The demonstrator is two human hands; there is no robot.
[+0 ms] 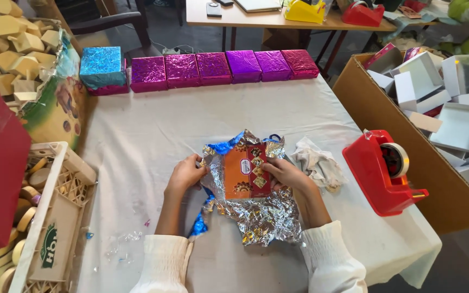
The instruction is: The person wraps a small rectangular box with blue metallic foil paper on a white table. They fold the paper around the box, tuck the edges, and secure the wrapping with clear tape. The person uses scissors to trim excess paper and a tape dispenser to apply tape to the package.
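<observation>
An orange and red patterned box [243, 171] lies on a crumpled sheet of foil wrapping paper [259, 216], silver on the upper side and blue underneath, in the middle of the white-covered table [153, 135]. My left hand [187, 172] grips the foil's left edge beside the box. My right hand [282, 172] presses on the box's right side and pinches the foil there. Both sleeves are white.
A row of several foil-wrapped boxes, one blue [101, 67] and the others magenta [213, 69], lines the far edge. A red tape dispenser [384, 171] and a crumpled cloth [316, 161] sit to the right. A cardboard carton of white boxes [451, 103] stands right; crates [55, 217] stand left.
</observation>
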